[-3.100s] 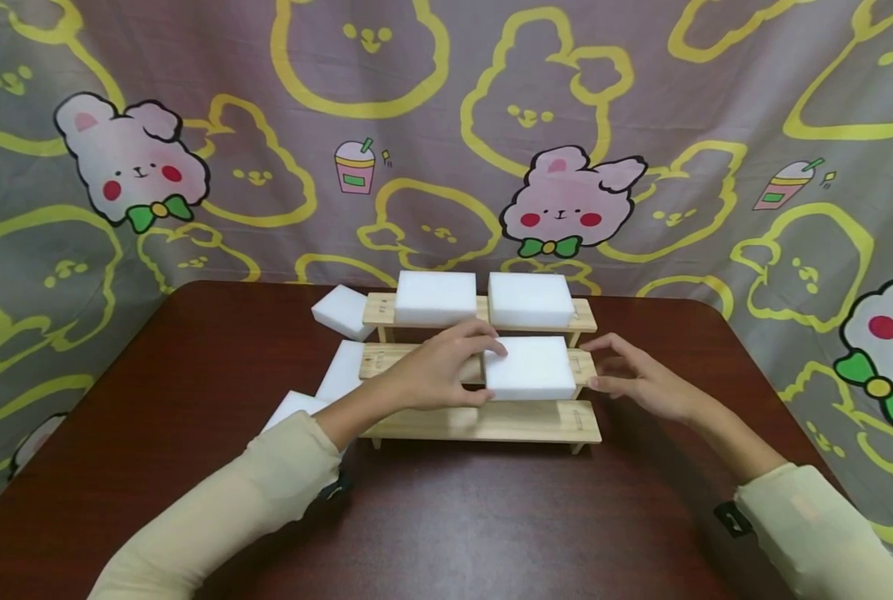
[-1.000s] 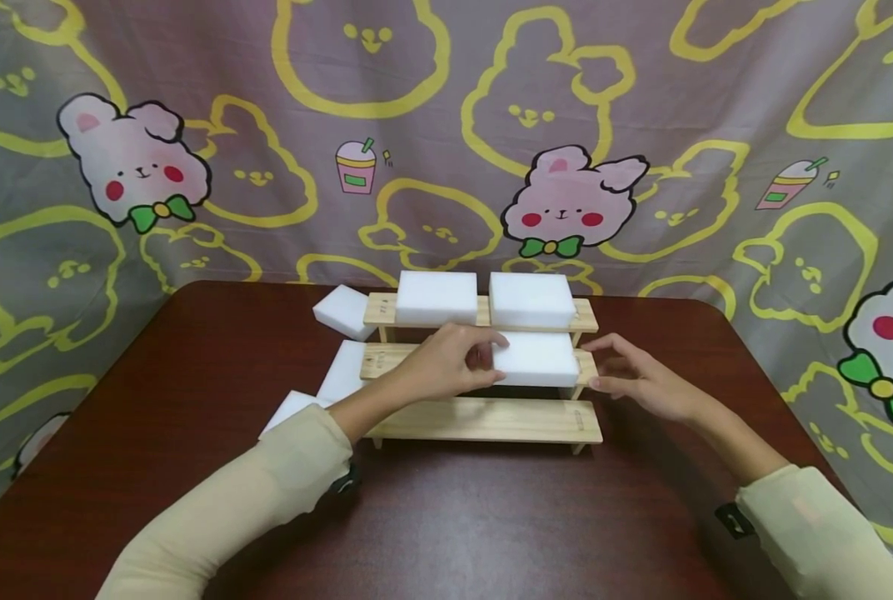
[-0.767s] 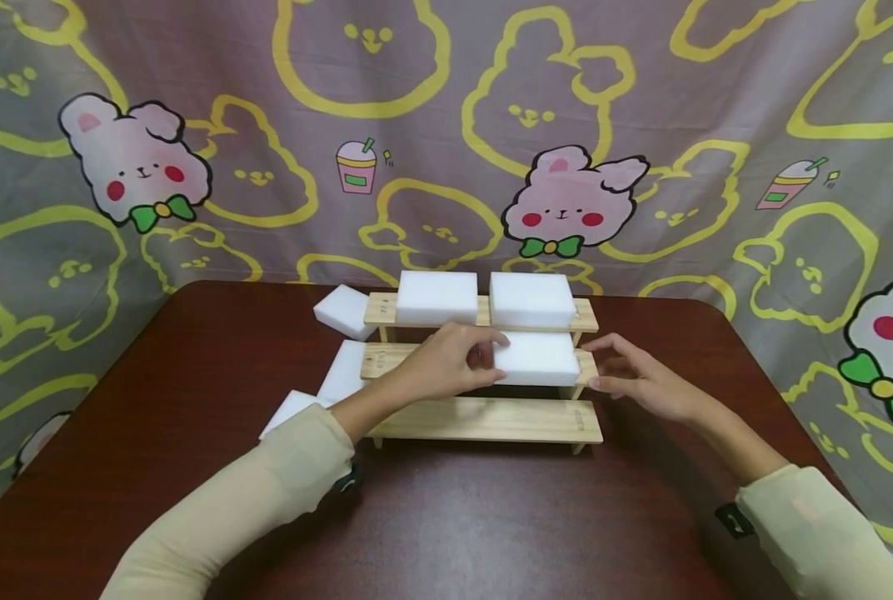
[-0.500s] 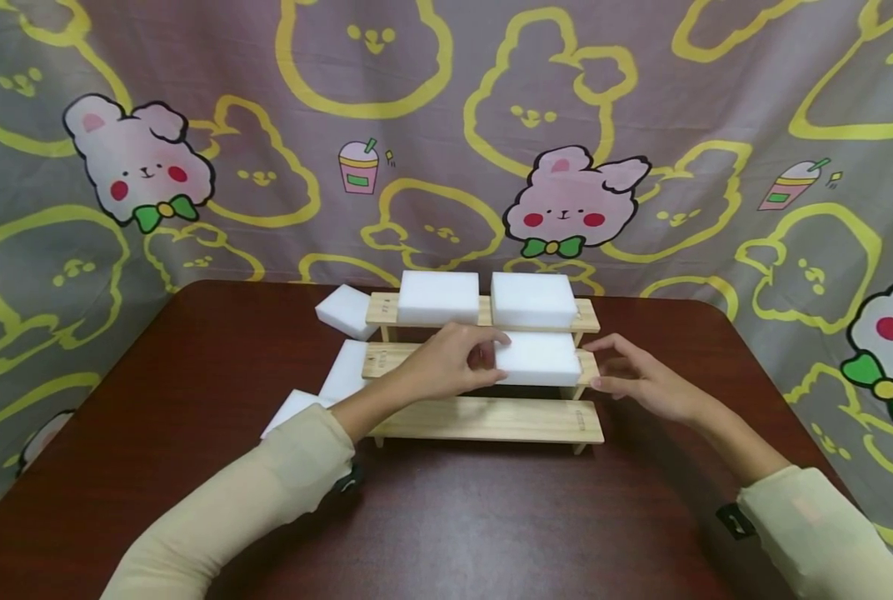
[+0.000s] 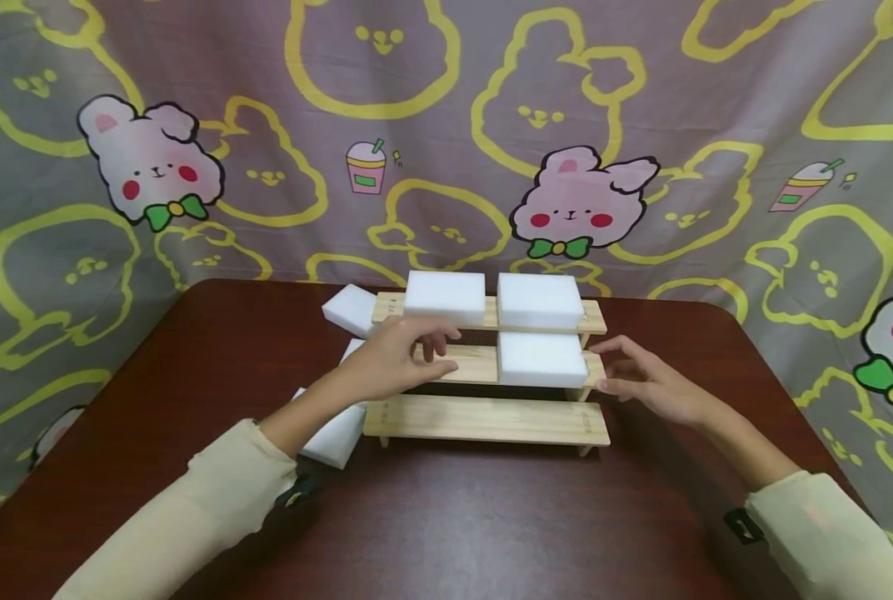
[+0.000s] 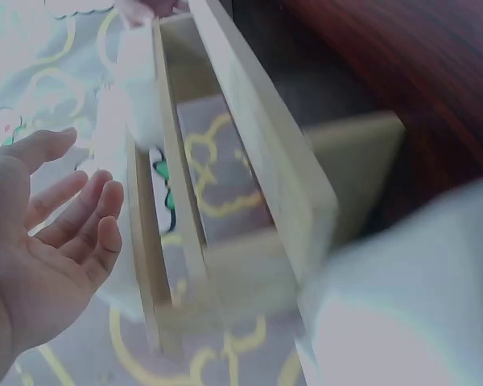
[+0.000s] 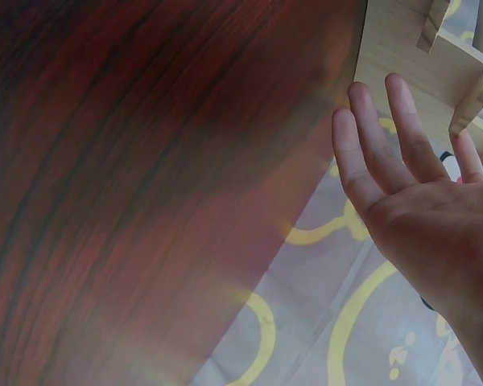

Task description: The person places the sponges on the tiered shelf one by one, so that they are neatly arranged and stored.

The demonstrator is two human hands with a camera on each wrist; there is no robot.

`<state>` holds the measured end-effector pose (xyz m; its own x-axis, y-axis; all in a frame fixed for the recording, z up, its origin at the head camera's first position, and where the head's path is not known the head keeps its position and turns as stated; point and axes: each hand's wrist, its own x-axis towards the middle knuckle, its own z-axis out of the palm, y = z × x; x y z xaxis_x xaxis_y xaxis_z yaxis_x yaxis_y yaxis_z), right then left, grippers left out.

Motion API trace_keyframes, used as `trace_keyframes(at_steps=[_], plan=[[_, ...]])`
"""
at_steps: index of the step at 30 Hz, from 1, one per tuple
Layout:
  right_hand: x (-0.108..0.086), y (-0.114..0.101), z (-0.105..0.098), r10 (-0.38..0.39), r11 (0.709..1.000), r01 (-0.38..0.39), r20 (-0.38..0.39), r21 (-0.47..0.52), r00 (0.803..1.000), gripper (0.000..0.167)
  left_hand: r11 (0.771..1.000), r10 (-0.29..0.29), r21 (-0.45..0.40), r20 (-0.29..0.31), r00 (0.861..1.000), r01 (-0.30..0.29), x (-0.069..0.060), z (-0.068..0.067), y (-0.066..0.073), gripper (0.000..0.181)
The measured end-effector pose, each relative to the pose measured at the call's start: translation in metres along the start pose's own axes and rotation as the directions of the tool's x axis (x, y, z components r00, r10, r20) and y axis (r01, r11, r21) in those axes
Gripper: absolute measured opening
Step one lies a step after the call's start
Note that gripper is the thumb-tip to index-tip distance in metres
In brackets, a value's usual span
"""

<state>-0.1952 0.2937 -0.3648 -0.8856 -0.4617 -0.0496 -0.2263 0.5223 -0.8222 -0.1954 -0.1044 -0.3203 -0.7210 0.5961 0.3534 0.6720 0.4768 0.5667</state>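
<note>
In the head view a three-tier wooden stand (image 5: 484, 417) bears white foam blocks. Two blocks, one left (image 5: 445, 293) and one right (image 5: 539, 298), lie on the top tier. A third block (image 5: 541, 358) lies at the right of the middle tier. My left hand (image 5: 390, 358) hovers over that tier's left part, holding nothing, fingers loosely bent; the left wrist view also shows this hand (image 6: 56, 241) clear of the boards. At the middle tier's right end my right hand (image 5: 660, 387) has its fingertips by the board. Its fingers (image 7: 410, 137) look extended in the right wrist view.
Several more white blocks lie left of the stand: one at the back (image 5: 351, 308), others nearer the front (image 5: 334, 437), partly behind my left arm. The dark red table (image 5: 484, 517) backs onto a patterned curtain (image 5: 431, 108).
My left hand has let go of the middle-tier block and moved left. Earlier that block shifted slightly back and right on its board. The right hand has stayed by the stand's end.
</note>
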Motion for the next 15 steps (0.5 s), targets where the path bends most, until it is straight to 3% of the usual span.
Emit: trace_keyframes(at_steps=[4,7,15], plan=[[0.000,0.000,-0.001,-0.001,1.000,0.001,0.002,0.002,1.000,0.047,1.000,-0.028,-0.001,-0.077,0.997,0.028,-0.016,-0.019,-0.009,0.026],[0.000,0.000,-0.001,0.000,1.000,0.000,0.003,0.001,1.000,0.046,0.997,-0.078,0.009,-0.135,0.988,0.080,-0.026,-0.034,-0.019,0.023],[0.000,0.000,0.000,-0.008,1.000,0.008,0.004,0.007,1.000,0.046,0.959,-0.260,0.058,-0.215,0.941,0.278,-0.046,-0.063,-0.058,0.024]])
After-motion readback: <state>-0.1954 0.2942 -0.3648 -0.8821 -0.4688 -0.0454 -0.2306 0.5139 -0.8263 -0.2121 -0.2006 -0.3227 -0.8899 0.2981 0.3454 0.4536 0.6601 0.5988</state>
